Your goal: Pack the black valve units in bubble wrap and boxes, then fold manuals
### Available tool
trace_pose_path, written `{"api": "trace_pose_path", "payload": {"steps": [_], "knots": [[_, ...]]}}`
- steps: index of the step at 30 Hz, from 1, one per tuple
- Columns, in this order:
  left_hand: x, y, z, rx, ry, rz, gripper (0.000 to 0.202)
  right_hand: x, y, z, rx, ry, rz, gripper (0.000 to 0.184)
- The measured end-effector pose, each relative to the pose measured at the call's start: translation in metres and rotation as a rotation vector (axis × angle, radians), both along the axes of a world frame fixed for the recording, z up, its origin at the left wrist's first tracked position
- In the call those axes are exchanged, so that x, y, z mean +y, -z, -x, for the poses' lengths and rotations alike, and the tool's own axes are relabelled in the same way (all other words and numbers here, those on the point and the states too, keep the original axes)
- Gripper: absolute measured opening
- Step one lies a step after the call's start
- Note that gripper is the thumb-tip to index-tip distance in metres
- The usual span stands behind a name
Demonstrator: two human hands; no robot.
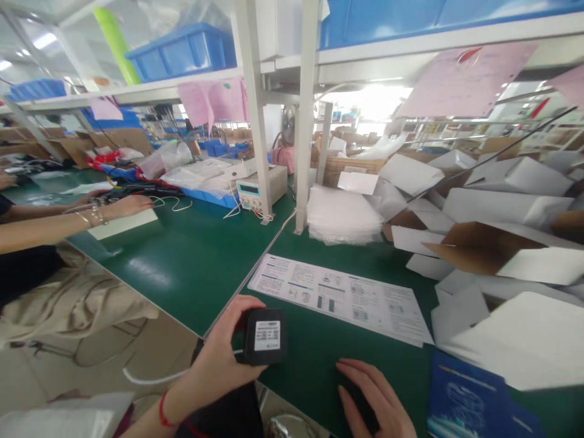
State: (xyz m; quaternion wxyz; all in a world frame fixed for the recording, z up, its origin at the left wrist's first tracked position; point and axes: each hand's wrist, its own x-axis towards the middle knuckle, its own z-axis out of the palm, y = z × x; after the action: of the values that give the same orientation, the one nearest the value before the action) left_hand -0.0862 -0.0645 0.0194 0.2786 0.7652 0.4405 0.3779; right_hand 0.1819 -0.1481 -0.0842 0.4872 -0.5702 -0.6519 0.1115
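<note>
My left hand point(228, 347) grips a small square black box point(265, 359) by its left side, near the front edge of the green table. A white printed label point(267, 336) on the box faces me. My right hand point(371, 398) hovers low over the table, to the right of the box, thumb and fingers apart with nothing between them. Beyond both hands lies a stack of printed instruction sheets point(337, 298). Blue printed booklets point(469, 395) lie to the right of my right hand.
Unfolded white cartons point(515, 207) pile up on the right. Clear plastic bags point(342, 213) are stacked beside a shelf post point(303, 121). A bench instrument point(262, 185) stands behind. On the left, a co-worker's hand point(130, 207) reaches over the green table point(182, 261).
</note>
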Motion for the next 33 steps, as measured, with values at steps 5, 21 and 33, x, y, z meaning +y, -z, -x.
{"api": "trace_pose_path", "payload": {"steps": [5,21,33], "knots": [[-0.020,0.014,-0.049,-0.241,0.162,0.193,0.067,-0.008,-0.018,-0.002,0.089,-0.109,0.130,0.046],[-0.012,0.035,-0.079,-0.626,0.033,0.677,0.077,0.006,-0.034,0.012,-0.060,-0.011,0.204,0.040],[0.007,0.037,-0.079,-0.472,0.070,0.695,0.070,0.012,-0.039,0.022,-0.130,0.063,0.123,0.026]]}}
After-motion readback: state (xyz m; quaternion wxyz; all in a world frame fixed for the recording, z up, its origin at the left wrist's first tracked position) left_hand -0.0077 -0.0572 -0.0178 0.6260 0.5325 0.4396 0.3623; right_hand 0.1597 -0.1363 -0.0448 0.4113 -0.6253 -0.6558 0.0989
